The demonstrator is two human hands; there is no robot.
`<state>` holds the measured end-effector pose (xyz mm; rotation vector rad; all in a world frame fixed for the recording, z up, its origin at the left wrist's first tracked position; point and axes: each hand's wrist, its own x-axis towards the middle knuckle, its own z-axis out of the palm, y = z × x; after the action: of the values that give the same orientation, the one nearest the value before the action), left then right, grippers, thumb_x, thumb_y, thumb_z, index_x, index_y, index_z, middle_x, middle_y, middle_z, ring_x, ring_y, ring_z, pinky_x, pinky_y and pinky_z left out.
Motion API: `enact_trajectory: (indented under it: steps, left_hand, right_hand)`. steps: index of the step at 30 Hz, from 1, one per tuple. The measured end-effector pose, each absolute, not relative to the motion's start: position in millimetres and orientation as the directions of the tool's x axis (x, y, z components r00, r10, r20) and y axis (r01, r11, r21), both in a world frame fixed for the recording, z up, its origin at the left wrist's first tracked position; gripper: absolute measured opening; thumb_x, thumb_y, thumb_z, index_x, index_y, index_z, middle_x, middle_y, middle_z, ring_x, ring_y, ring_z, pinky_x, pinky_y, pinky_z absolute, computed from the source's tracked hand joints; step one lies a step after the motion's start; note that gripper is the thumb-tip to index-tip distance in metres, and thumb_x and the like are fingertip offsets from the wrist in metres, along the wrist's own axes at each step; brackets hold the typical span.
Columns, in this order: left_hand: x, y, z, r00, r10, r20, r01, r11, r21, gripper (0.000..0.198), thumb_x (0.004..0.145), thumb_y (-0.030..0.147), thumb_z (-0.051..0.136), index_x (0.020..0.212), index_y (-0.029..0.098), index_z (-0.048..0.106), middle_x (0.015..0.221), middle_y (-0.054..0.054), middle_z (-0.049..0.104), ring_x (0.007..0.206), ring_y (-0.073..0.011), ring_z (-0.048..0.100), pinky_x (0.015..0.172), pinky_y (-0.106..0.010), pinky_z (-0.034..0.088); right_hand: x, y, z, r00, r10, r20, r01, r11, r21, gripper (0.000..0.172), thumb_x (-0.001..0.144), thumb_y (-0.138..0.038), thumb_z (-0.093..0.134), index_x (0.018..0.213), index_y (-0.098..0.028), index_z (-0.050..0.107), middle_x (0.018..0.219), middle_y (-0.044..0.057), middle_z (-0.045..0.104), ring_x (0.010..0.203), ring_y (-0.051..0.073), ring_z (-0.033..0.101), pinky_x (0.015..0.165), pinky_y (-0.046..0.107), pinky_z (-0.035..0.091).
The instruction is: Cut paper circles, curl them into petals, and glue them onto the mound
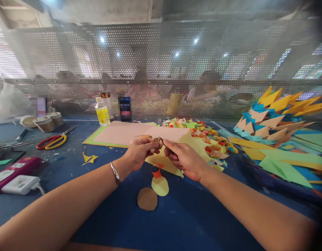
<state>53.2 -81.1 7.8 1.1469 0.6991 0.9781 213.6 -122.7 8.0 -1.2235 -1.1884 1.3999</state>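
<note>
My left hand [140, 150], with a silver bangle at the wrist, pinches a small brownish curved piece [157, 141] between thumb and fingers. My right hand [184, 156] is closed around a thin dark pointed tool [161, 139] whose tip meets that piece. Its kind is mostly hidden by the fingers. Below the hands lie a brown cardboard disc [147, 199], a pale yellow paper disc [161, 187] and an orange-red scrap [157, 173]. Stacked pink sheets [113, 134] and a yellow sheet [200, 144] spread out behind the hands.
Red-and-yellow-handled scissors [56, 139], a yellow-labelled bottle [102, 112] and paper cups [45, 122] stand or lie leftward. Rightward are a colourful scrap pile [215, 141] and folded paper spikes [270, 118]. A perforated metal screen [155, 52] closes the back; people sit beyond it.
</note>
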Motion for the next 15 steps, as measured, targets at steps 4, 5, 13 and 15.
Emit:
enact_trajectory:
  steps: [4, 5, 13, 15]
  left_hand:
    - [53.8, -81.0, 9.1, 0.425, 0.905, 0.026, -0.255, 0.092, 0.963, 0.015, 0.063, 0.024, 0.077, 0.062, 0.014, 0.065, 0.061, 0.001, 0.059, 0.058, -0.0084, 0.054, 0.055, -0.022, 0.033]
    - [53.8, -80.6, 9.0, 0.424, 0.905, 0.027, -0.246, 0.087, 0.965, 0.015, 0.063, 0.025, 0.077, 0.062, 0.014, 0.066, 0.061, 0.001, 0.059, 0.058, -0.0084, 0.054, 0.054, -0.022, 0.032]
    - [51.9, -78.5, 7.8, 0.422, 0.907, -0.017, -0.225, 0.123, 0.967, 0.013, 0.064, 0.025, 0.077, 0.068, 0.016, 0.069, 0.067, 0.000, 0.062, 0.055, -0.0061, 0.048, 0.052, -0.022, 0.028]
    - [52.1, -78.8, 7.8, 0.426, 0.905, -0.016, -0.242, 0.131, 0.961, 0.012, 0.064, 0.024, 0.077, 0.067, 0.015, 0.069, 0.067, 0.000, 0.061, 0.055, -0.0055, 0.046, 0.053, -0.022, 0.029]
  right_hand:
    - [213.0, -122.4, 8.0, -0.096, 0.987, -0.127, -0.034, -0.130, -0.991, 0.045, 0.080, -0.058, 0.059, 0.061, -0.017, 0.051, 0.046, -0.009, 0.026, 0.037, 0.003, 0.016, 0.040, 0.024, 0.005]
    - [212.8, -122.2, 7.9, -0.096, 0.987, -0.127, -0.036, -0.131, -0.991, 0.046, 0.079, -0.058, 0.060, 0.061, -0.017, 0.051, 0.046, -0.010, 0.026, 0.037, 0.003, 0.016, 0.040, 0.023, 0.006]
    - [212.3, -123.1, 7.7, -0.078, 0.987, -0.139, -0.026, -0.142, -0.990, 0.046, 0.079, -0.058, 0.060, 0.061, -0.017, 0.051, 0.046, -0.010, 0.026, 0.037, 0.003, 0.016, 0.039, 0.022, 0.006]
    - [212.4, -123.1, 7.7, -0.079, 0.987, -0.139, -0.022, -0.141, -0.990, 0.046, 0.079, -0.057, 0.059, 0.061, -0.017, 0.050, 0.046, -0.010, 0.025, 0.037, 0.002, 0.016, 0.039, 0.022, 0.005]
